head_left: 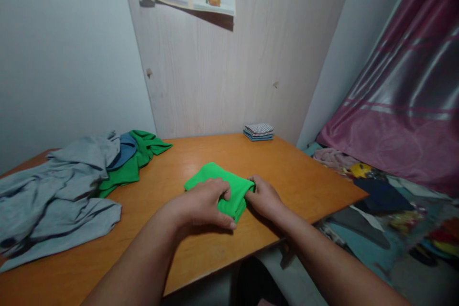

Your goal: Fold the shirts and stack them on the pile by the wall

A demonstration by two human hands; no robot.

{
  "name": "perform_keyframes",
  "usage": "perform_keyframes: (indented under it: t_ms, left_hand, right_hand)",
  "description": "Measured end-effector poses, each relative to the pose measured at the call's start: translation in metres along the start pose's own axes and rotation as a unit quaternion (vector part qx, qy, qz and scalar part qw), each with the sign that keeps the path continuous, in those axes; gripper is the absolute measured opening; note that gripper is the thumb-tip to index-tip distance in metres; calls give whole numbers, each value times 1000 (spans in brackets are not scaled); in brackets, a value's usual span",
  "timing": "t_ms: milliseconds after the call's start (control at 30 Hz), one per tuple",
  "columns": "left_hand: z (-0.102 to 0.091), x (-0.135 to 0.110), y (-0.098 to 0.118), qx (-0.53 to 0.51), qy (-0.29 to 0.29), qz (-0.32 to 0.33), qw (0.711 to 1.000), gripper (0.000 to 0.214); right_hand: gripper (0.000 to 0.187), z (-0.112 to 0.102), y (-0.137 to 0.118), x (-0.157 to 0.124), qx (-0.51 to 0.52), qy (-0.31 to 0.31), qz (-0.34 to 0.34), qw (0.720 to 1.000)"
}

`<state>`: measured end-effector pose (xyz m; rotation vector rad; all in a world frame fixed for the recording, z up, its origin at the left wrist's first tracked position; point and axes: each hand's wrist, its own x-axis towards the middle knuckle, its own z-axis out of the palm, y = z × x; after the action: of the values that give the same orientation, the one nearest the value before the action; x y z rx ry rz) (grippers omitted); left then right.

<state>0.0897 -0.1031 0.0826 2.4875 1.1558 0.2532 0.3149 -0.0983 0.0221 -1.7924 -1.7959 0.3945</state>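
A bright green cloth (215, 177), folded into a small thick bundle, lies on the orange wooden table (287, 172) near its front edge. My left hand (202, 203) rests on top of the bundle's near left side, fingers curled over its folded edge. My right hand (263, 196) grips the bundle's right end, fingers closed on the cloth. Both forearms reach in from the bottom of the view.
A heap of unfolded clothes, grey (53, 191), blue (124, 150) and green (138, 160), covers the table's left side. A small stack of folded cloths (258, 131) sits at the back by the wooden panel. A cluttered bed with a purple curtain (405, 105) lies to the right.
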Motion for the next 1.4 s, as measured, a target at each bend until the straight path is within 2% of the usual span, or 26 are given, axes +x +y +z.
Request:
perform_keyframes:
  t_ms: [167,267,367,500,667,767,833,900,1000,1067,1167,1267,1333,1400]
  left_hand:
    - [3,-2,9,93,22,22,995,23]
    - [2,-1,12,101,45,48,993,11]
    - [-1,0,13,96,69,69,991,8]
    - [3,-1,15,99,24,49,994,11]
    - [9,-1,19,105,23,30,994,13]
    - [9,0,22,101,37,23,994,13]
    - [10,2,24,97,52,19,994,13]
    - [12,3,26,92,70,23,993,13]
    - [15,4,26,72,79,34,994,16]
    - [16,3,24,35,61,31,997,23]
    - [12,2,17,-82,16,32,996,26]
    - [4,3,5,-199,4,43,979,9]
    - [-2,5,-7,-230,55,26,971,3]
    - [-6,9,-21,-231,145,-19,962,4]
  right_hand:
    - [16,0,3,8,-20,-19,13,1000]
    - [12,0,7,12,-12,-26,9,1000]
    - [8,0,11,14,-16,-22,16,1000]
    - [6,1,13,13,-14,-12,12,1000]
    - [9,1,17,12,-12,1,-42,999]
    - [11,2,23,8,36,4,-77,996]
    - [18,2,26,2,83,31,-95,992]
    - [26,0,26,-5,114,86,-113,983]
    - [24,-7,16,-16,119,165,-139,969]
    - [23,-11,5,-23,105,186,-169,962]
    - [34,-10,-11,-33,59,149,-244,957]
    - [52,-1,-16,-43,-20,46,-281,958]
    - [57,4,-13,-46,-65,-11,-274,959]
    - [59,4,-11,-47,-86,-42,-263,960]
